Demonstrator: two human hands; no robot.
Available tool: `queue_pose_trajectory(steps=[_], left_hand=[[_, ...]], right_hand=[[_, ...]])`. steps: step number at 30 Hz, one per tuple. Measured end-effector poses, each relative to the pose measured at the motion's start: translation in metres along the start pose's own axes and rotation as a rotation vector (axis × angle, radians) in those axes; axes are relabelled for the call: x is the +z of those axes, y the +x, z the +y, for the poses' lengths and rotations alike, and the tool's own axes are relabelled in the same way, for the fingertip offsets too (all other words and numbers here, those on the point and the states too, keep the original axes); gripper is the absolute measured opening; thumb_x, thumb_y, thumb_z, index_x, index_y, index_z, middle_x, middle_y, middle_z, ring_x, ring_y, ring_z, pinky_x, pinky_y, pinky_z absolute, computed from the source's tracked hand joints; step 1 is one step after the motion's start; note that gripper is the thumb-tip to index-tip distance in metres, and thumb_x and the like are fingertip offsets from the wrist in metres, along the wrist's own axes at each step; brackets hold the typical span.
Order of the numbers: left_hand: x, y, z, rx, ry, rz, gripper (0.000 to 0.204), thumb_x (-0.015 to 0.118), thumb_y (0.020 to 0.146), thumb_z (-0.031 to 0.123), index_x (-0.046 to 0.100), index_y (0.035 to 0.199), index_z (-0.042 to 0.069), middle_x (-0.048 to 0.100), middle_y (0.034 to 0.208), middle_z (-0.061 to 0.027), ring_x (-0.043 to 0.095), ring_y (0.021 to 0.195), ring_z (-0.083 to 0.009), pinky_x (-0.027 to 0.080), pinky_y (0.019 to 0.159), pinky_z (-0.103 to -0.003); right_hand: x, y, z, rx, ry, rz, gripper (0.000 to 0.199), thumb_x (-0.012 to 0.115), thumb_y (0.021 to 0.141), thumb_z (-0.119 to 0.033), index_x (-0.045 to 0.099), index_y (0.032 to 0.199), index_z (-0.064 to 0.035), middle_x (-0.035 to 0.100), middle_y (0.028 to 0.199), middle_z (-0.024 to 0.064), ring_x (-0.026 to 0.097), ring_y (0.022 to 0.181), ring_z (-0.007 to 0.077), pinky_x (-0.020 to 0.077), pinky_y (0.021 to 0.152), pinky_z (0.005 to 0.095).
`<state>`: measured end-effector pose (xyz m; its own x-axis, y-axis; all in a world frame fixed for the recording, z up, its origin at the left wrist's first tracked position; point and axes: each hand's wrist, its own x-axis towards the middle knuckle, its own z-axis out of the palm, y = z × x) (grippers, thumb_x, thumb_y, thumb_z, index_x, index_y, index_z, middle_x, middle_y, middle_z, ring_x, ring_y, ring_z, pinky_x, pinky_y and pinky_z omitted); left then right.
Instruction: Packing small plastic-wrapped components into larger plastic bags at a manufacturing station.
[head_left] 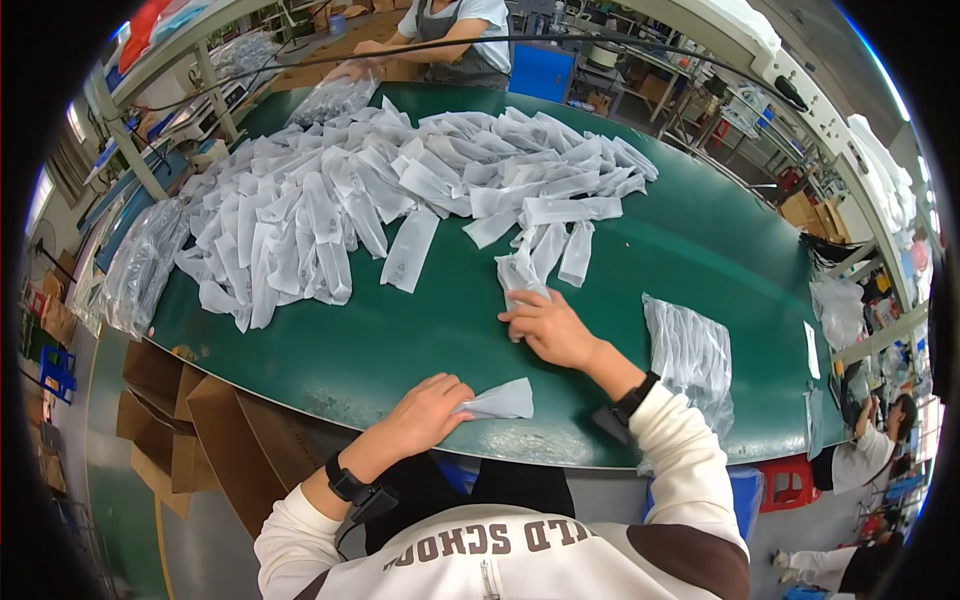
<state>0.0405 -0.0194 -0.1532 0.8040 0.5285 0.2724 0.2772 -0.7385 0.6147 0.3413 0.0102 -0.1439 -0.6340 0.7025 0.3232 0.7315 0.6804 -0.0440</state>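
Observation:
A big heap of slim, frosted white plastic pouches (300, 200) covers the far left and middle of the green table (600, 370). Close to the table's front edge, my left hand (425, 410) is closed on one frosted pouch (502, 400), whose flat end points right. Farther out, my right hand (550, 328) rests its fingers on another pouch (520, 277) at the heap's near edge, thumb and fingers bent around its lower end. What the pouches contain cannot be made out.
A clear bag packed with pouches (690, 350) lies to the right of my right forearm. More clear bags (145, 265) sit at the table's left edge. Open cardboard boxes (245, 430) stand on the floor at left. Across the table a person (460, 40) handles a filled bag (335, 95).

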Motion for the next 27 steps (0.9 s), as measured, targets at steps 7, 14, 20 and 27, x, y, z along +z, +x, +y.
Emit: queue_pose_trajectory(steps=[7,14,20,27], left_hand=[[0.000,-0.004,0.008,0.098,0.029,0.050,0.028,0.076,0.076,0.007,0.063,0.100,0.003,0.058,0.096,-0.0108,0.057,0.092,-0.0310,0.048,0.081,-0.040],[0.013,0.004,0.009,0.186,0.044,0.111,0.028,0.076,0.074,0.004,0.061,0.098,0.004,0.056,0.093,-0.0085,0.056,0.089,-0.0281,0.047,0.080,-0.038],[0.011,-0.007,0.009,0.152,0.052,0.113,0.030,0.077,0.072,0.003,0.063,0.099,0.003,0.058,0.096,-0.0094,0.057,0.091,-0.0293,0.047,0.083,-0.039],[0.014,-0.003,0.009,0.165,0.059,0.145,0.030,0.077,0.072,0.004,0.062,0.099,0.005,0.057,0.094,-0.0080,0.056,0.090,-0.0275,0.047,0.082,-0.038]], right_hand=[[-0.048,-0.025,-0.023,0.554,0.105,0.152,0.020,0.074,0.080,-0.020,0.069,0.093,-0.0070,0.069,0.095,0.0069,0.065,0.095,0.0255,0.0524,0.079,0.0382],[-0.008,-0.039,0.010,0.971,0.301,0.060,0.046,0.080,0.078,-0.036,0.066,0.100,0.0022,0.067,0.089,0.0112,0.067,0.085,0.0247,0.0533,0.074,0.0372],[-0.030,-0.038,-0.007,1.129,0.620,-0.149,0.051,0.081,0.079,-0.031,0.064,0.109,0.0069,0.065,0.084,0.0104,0.065,0.081,0.0183,0.0528,0.066,0.0336],[-0.029,-0.064,-0.003,1.176,0.695,0.057,0.037,0.072,0.084,-0.018,0.063,0.112,0.0058,0.066,0.085,0.0071,0.064,0.082,0.0133,0.0510,0.063,0.0275]])
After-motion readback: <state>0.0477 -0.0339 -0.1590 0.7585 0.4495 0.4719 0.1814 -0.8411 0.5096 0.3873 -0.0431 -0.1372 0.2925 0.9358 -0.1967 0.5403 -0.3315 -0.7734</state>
